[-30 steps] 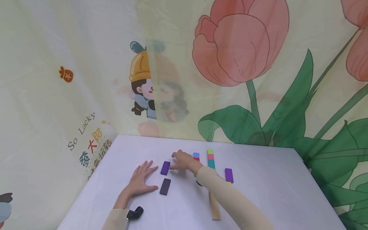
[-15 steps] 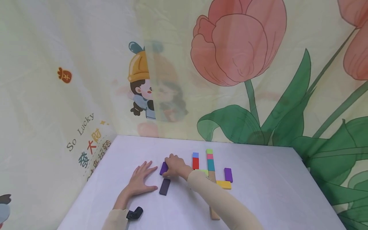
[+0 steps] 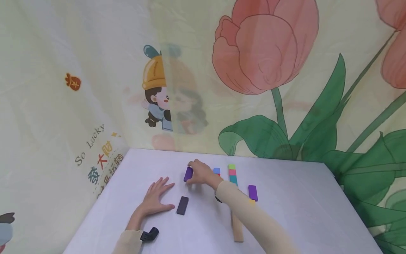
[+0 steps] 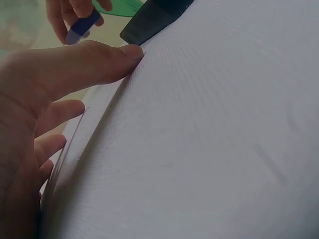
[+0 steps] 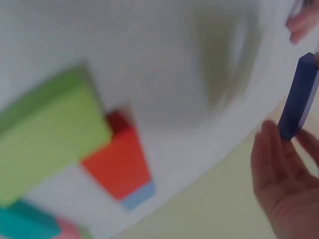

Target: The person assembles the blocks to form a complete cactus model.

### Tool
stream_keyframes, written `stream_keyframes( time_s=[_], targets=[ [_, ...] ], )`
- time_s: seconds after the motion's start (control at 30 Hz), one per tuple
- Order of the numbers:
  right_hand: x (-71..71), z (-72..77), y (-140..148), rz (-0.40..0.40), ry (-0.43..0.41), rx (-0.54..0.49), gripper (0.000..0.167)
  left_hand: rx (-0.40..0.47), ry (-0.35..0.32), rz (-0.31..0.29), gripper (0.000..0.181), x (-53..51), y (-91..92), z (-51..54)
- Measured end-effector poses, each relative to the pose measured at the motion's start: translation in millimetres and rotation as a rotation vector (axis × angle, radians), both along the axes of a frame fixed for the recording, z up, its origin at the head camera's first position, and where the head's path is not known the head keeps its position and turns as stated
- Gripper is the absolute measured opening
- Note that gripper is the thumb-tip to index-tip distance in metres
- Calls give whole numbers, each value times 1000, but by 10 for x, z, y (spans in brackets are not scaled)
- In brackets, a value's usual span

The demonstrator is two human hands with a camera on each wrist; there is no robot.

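My right hand (image 3: 203,173) pinches a purple block (image 3: 188,174) between thumb and fingers. In the right wrist view that block (image 5: 298,97) is held above the white table, clear of the surface. My left hand (image 3: 155,198) rests on the table with its fingers spread and nothing in it. Just right of the left thumb lies a black block (image 3: 182,205); in the left wrist view this dark block (image 4: 154,22) lies close beyond the thumb tip.
Right of the right hand, a line of blocks has a teal block (image 3: 233,180) and a long wooden piece (image 3: 237,227). A second purple block (image 3: 252,193) lies farther right. My right sleeve partly covers a yellow block (image 3: 252,201). The right wrist view shows red (image 5: 119,162) and light green (image 5: 55,137) blocks.
My right hand has reached left, taken hold of the purple block, and carried it up and slightly right, away from the black block. The left hand stays in place.
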State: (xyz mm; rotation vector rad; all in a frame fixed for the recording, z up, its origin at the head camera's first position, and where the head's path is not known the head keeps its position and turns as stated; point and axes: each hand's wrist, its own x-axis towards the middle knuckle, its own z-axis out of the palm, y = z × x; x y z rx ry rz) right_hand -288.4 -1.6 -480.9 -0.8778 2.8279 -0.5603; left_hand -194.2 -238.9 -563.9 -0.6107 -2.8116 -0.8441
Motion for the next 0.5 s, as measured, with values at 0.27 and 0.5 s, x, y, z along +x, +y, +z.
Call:
stream_keyframes(
  time_s=[0.27, 0.5],
  targets=[
    [-246, 150, 773, -42, -179, -231, 66, 17, -1, 6, 83, 21, -8, -1],
    [-371, 151, 1495, -127, -172, -274, 65, 17, 0, -1, 83, 18, -23, 13]
  ],
)
